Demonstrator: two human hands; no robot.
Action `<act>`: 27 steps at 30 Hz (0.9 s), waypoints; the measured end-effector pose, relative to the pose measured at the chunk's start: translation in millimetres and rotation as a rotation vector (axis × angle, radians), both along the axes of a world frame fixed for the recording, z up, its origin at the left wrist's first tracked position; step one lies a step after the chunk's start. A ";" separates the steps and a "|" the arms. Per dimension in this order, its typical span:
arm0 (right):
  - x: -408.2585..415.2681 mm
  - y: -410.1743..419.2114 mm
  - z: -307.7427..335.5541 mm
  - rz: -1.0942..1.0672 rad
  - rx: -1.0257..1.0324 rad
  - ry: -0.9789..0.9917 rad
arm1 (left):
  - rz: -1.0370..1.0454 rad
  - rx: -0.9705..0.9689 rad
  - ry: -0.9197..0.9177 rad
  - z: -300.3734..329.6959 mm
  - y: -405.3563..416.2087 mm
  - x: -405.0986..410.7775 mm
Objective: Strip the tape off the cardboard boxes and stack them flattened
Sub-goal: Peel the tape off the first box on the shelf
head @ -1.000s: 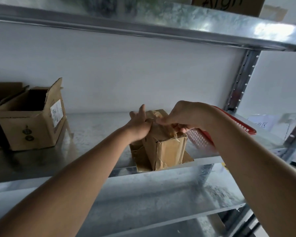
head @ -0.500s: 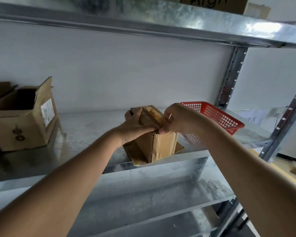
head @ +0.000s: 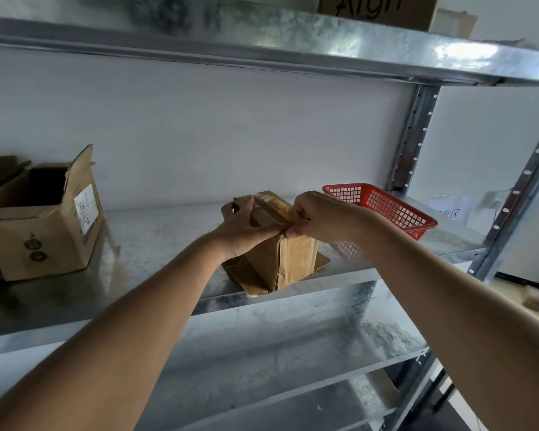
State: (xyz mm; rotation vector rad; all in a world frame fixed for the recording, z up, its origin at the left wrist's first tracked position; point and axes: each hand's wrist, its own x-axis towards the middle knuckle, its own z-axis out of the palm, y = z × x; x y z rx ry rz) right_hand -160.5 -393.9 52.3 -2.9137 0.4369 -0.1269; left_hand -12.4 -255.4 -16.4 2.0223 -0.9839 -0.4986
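1. I have the small taped box (head: pixel 288 259) standing on a flattened piece of cardboard (head: pixel 319 264) at the front edge of the metal shelf (head: pixel 156 237).
2. My left hand (head: pixel 246 228) lies over the box's top near edge, fingers curled round it, holding it down.
3. My right hand (head: pixel 316 217) is pinching the tape (head: pixel 276 203) at the top front corner of the box, thumb and forefinger closed on the strip. A second ago it was working further back over the top; now the pinch has come forward to the corner, touching my left fingertips.
4. I judge the tape end is lifted and ready to pull; the box is still whole, so flattening is not yet begun.
5. Left of the small box, well apart, an open box (head: pixel 41 219) waits. Just right of it sits a red basket (head: pixel 386 206).
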 end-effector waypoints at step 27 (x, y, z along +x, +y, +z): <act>-30.7 23.8 -71.2 -0.258 0.130 -0.657 | -0.040 0.118 -0.232 5.5 -1.0 -14.5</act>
